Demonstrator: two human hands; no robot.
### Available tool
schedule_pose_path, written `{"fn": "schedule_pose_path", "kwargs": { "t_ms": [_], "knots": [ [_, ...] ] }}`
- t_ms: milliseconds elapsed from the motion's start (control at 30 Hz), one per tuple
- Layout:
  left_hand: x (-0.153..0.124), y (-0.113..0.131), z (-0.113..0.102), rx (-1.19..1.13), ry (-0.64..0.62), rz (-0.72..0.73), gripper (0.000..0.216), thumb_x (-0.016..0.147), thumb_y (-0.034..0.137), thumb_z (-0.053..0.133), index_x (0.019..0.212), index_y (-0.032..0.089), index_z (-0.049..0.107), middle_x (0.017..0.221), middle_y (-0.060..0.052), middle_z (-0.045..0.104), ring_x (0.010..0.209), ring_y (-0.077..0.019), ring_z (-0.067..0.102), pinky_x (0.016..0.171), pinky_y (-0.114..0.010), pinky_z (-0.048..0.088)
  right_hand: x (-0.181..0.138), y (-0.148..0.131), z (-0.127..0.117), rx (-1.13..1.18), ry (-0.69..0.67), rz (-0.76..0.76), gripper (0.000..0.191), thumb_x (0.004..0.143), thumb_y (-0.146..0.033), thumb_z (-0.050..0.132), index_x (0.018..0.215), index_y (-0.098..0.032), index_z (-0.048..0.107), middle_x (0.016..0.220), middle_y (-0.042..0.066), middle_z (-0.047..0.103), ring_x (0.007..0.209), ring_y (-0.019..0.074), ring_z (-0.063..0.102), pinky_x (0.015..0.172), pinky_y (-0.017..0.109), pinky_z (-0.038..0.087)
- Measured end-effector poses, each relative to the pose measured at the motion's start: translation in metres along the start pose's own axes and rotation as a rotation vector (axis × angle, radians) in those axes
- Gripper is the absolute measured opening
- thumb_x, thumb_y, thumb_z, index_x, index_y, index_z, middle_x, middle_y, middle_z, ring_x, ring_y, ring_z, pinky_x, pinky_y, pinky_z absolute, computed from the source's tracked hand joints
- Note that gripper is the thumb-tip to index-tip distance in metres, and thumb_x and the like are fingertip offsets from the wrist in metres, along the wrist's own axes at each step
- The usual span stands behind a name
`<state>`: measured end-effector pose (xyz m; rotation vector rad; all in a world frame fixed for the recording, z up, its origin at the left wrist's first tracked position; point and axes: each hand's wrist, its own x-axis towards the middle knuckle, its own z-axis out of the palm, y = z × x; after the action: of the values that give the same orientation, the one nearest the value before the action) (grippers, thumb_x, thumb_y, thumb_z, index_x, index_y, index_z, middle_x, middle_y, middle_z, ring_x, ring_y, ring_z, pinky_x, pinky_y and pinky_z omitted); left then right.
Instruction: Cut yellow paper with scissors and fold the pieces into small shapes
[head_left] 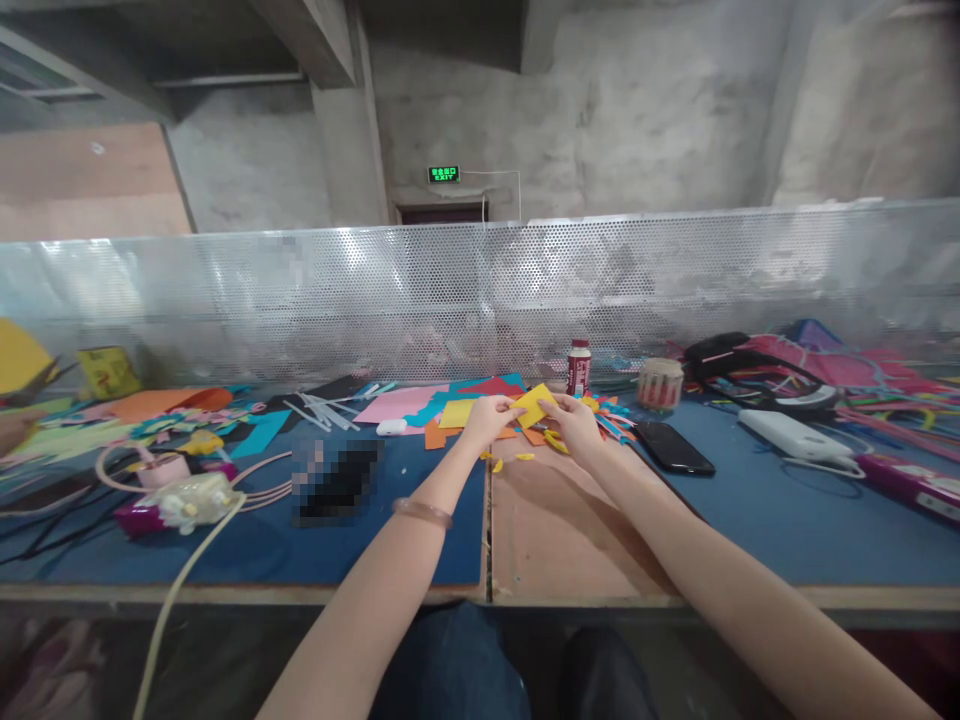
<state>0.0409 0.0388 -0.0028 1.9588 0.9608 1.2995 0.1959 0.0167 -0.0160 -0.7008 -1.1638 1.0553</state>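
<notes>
Both my hands are stretched out over the blue table and pinch one small yellow piece of paper between them. My left hand grips its left edge with closed fingers. My right hand holds its right side, fingers curled. Just under the hands lie orange paper pieces, small yellow scraps and yellow-handled scissors. A bracelet sits on my left forearm.
Pink, blue and red paper sheets lie behind the hands. A red bottle, a tape roll, a black phone and a white power bank lie to the right. Cords and a glue gun sit left. A perforated metal screen backs the table.
</notes>
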Motion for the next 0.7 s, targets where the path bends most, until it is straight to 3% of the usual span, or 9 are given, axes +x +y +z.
{"fn": "schedule_pose_path", "kwargs": {
  "t_ms": [433, 700],
  "knots": [
    [-0.001, 0.0, 0.0, -0.018, -0.019, -0.047, 0.024, 0.066, 0.036, 0.062, 0.07, 0.012, 0.064, 0.067, -0.006, 0.066, 0.061, -0.0156, 0.061, 0.061, -0.025, 0.047, 0.007, 0.012, -0.007, -0.023, -0.047, -0.072, 0.03, 0.064, -0.034, 0.065, 0.088, -0.016, 0.06, 0.088, 0.006, 0.066, 0.076, 0.0185, 0.063, 0.072, 0.033, 0.052],
    [-0.003, 0.005, 0.001, -0.07, -0.007, -0.104, 0.021, 0.065, 0.033, 0.064, 0.068, 0.013, 0.064, 0.068, -0.006, 0.066, 0.063, -0.0165, 0.062, 0.064, -0.028, 0.049, 0.013, 0.017, -0.01, -0.153, 0.019, -0.092, 0.036, 0.061, -0.038, 0.066, 0.088, -0.015, 0.06, 0.085, 0.006, 0.066, 0.073, 0.0184, 0.063, 0.066, 0.031, 0.052]
  ]
}}
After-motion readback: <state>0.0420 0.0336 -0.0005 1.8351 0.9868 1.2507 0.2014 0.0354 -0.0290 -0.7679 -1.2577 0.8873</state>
